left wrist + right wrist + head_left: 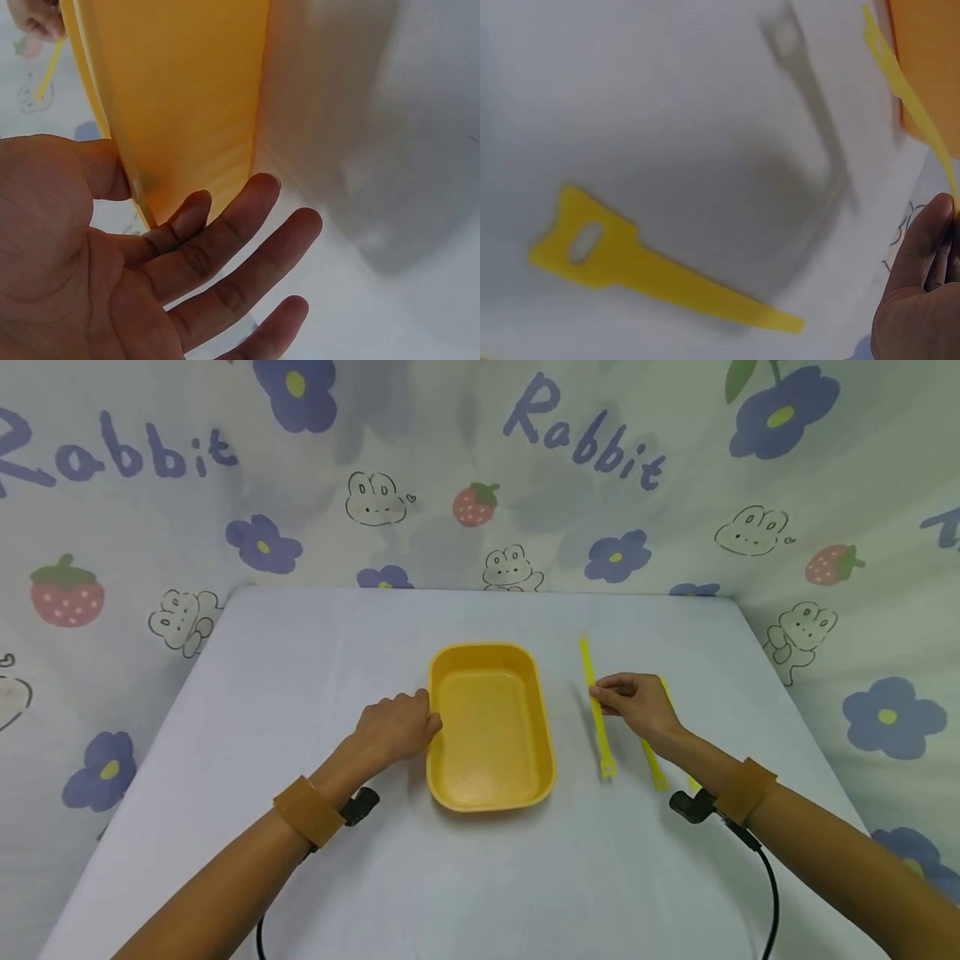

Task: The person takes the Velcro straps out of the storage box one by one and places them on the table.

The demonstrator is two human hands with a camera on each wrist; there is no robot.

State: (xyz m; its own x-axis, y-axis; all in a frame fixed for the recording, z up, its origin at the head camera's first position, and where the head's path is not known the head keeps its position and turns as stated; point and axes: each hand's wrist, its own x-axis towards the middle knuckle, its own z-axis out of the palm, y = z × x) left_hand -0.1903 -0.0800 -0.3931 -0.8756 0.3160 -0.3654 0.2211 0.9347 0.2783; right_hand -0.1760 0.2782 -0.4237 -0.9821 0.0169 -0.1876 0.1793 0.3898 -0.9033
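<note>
A yellow rectangular tray (491, 793) (187, 97) sits mid-table with nothing in it. My left hand (397, 727) (150, 262) holds its left rim: the thumb goes over the rim and the spread fingers lie along the outer wall. To the right of the tray, my right hand (600, 697) pinches a long yellow strap (597, 727) (907, 105) near its middle, and the strap's slotted end points toward me. A second yellow strap (654, 764) (645, 266) lies flat on the table, partly under that hand.
The table (300, 660) wears a plain white cloth. A curtain printed with rabbits, flowers and strawberries (480, 485) closes in the back and both sides. A sliver of a third yellow strap (693, 783) shows beside my right wrist. Both wrists carry brown bands with black cameras.
</note>
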